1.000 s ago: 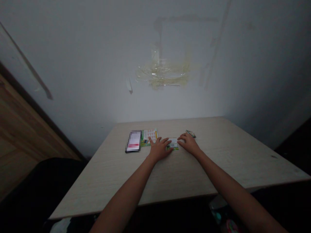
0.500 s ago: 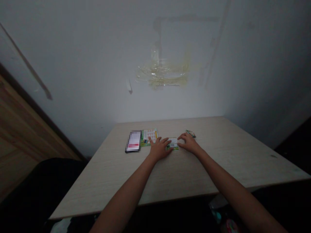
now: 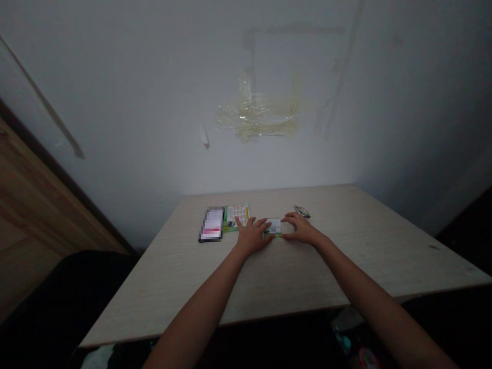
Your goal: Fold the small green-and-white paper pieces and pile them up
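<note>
A small printed paper (image 3: 275,225), white and green with a dark square code on it, lies flat on the table between my hands. My left hand (image 3: 252,237) rests over its left part with fingers spread. At its right edge is my right hand (image 3: 301,228), thumb and forefinger apart in a C shape; whether the tips touch the paper is hard to tell. Under and behind my left fingers sits a larger printed sheet (image 3: 237,212) with a grid of pictures. Past my right hand lies a small colourful piece (image 3: 302,211), its kind unclear.
A phone (image 3: 211,224) with a blurred screen lies at the left, against the larger sheet. The pale wooden table (image 3: 307,282) meets a wall (image 3: 146,102) with old tape (image 3: 265,120) on it. Wooden boards (image 3: 31,189) stand at the left.
My right thumb has shifted slightly down and to the right along the paper's edge, widening the gap to the forefinger. My left hand and the paper look unmoved.
</note>
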A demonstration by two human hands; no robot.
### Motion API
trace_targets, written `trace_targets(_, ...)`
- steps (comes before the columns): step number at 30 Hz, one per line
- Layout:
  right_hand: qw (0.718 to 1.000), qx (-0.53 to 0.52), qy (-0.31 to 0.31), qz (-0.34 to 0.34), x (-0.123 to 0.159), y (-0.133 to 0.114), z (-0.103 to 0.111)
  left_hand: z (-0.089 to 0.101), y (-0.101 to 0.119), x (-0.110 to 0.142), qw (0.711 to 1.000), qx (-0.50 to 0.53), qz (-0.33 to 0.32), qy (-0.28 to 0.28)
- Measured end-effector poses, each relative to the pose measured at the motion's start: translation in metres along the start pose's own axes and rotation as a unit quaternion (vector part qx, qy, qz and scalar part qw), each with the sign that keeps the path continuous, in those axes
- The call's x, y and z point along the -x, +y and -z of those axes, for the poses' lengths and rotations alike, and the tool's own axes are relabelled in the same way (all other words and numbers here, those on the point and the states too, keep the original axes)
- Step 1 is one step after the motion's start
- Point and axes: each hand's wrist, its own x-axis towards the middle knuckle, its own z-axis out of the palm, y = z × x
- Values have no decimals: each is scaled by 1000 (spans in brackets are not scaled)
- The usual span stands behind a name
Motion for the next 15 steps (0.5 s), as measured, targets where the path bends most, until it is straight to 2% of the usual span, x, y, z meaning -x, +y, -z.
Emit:
trace_targets(8,1000,-8,-1,9,2,4,-2,-1,-1,0,1000,6,-4,8)
trace_targets(15,997,-65,21,46,3,8,1,-1,0,0,1000,2,-5,10)
